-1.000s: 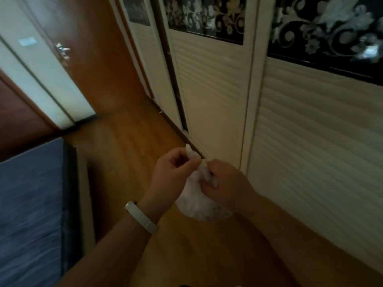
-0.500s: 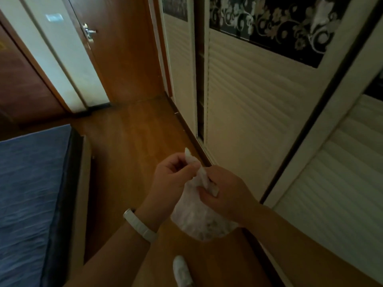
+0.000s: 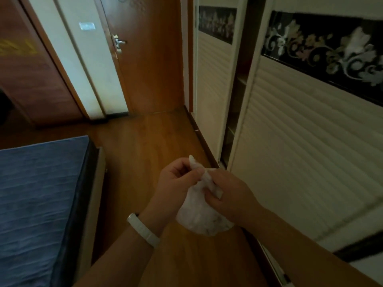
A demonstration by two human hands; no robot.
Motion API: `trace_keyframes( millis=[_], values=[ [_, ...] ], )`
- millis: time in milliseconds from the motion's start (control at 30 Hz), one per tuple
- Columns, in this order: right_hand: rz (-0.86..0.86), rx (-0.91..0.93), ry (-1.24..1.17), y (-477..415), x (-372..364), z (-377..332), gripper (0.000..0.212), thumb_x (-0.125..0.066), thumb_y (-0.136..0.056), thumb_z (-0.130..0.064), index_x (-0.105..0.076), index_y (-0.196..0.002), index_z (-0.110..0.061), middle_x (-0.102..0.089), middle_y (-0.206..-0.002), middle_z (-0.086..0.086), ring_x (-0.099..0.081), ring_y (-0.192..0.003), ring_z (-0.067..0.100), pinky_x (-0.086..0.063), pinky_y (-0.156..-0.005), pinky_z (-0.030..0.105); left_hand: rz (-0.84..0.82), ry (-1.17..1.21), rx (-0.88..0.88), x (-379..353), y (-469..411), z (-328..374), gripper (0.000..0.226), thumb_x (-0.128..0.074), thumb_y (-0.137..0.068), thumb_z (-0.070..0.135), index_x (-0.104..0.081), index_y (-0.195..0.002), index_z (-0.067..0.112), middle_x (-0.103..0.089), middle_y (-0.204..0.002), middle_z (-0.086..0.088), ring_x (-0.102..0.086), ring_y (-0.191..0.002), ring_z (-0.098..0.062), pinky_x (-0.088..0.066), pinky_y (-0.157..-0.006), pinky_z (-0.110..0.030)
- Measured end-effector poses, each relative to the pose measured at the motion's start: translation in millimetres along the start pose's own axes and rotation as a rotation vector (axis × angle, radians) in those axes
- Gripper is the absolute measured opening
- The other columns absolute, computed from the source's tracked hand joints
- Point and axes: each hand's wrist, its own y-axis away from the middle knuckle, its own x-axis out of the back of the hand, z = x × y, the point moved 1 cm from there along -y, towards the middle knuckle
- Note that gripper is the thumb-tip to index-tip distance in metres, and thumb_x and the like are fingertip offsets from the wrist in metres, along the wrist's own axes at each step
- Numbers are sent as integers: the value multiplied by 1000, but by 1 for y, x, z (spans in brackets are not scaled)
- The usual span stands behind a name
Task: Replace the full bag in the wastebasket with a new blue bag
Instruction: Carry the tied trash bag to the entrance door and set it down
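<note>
A small full white bag (image 3: 202, 218) hangs in front of me above the wooden floor, its bulging bottom showing faint rubbish inside. My left hand (image 3: 176, 183) pinches one twisted end of the bag's top between thumb and fingers. My right hand (image 3: 230, 193) grips the other end of the top, close against the left hand. A white band sits on my left wrist. No wastebasket and no blue bag are in view.
A bed with a blue cover (image 3: 39, 204) fills the lower left. Cream sliding wardrobe doors (image 3: 300, 152) run along the right, one gap open. A brown door with a handle (image 3: 141, 59) stands at the far end. Wooden floor (image 3: 141, 146) lies between bed and wardrobe.
The view has swung left and up, bringing the bed and the far door more into sight. Both hands keep hold of the bag's top in much the same pose.
</note>
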Motion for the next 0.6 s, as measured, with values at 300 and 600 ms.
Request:
trace_keyframes(
  millis=[300,600],
  values=[
    [-98,67,-99,-136,-78,26,31,-56,-88,-37,-51,-118,-32,-58,-101,-14,-52,-88,0,-36,-74,5,133,-73,48,92,-100,-25,9,-65,-87,10,-70,-82,16,-70,-82,-8,-66,-78,-23,-55,-75,-32],
    [-142,160,-164,-331,-146,53,27,-48,-87,-49,-45,-113,-40,-55,-100,-22,-57,-88,2,-53,-78,26,322,-164,97,190,-256,-35,12,-65,-88,10,-70,-82,19,-69,-80,-4,-65,-77,-18,-51,-74,-28]
  ],
)
